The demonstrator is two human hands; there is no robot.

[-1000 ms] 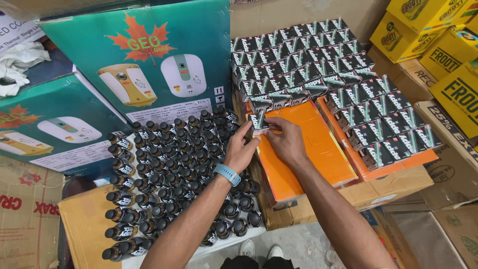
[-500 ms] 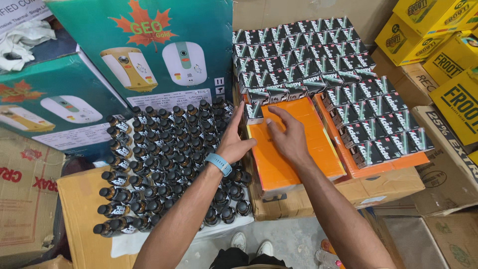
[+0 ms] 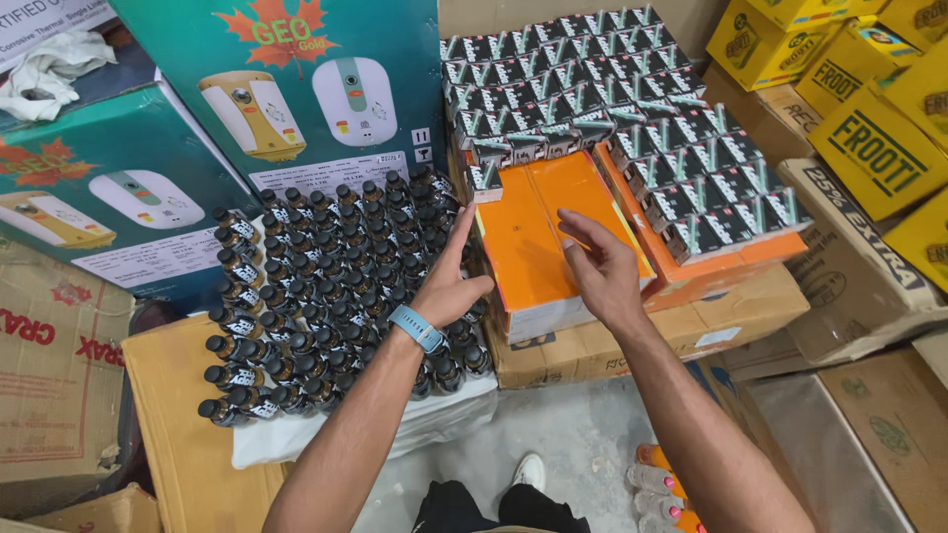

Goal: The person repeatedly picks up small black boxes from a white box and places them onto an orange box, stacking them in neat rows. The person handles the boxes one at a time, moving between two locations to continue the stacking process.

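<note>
Glossy teal cartons (image 3: 296,89) stand at left, beside a dense cluster of small dark bottles (image 3: 336,286) with round black caps. The left hand (image 3: 446,286) hovers over them, grip open and empty. The right hand (image 3: 600,268), fingers spread, holds nothing above a smooth orange box (image 3: 533,247). Small black cartons (image 3: 612,99) sit in rows behind.

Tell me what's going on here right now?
A person stands over stacked cartons. The left hand, open, hovers above a block of small dark bottles. The right hand, also open and empty, is over a bare orange box. Small black cartons sit in rows behind it, one alone at the orange box's far left corner.
</note>
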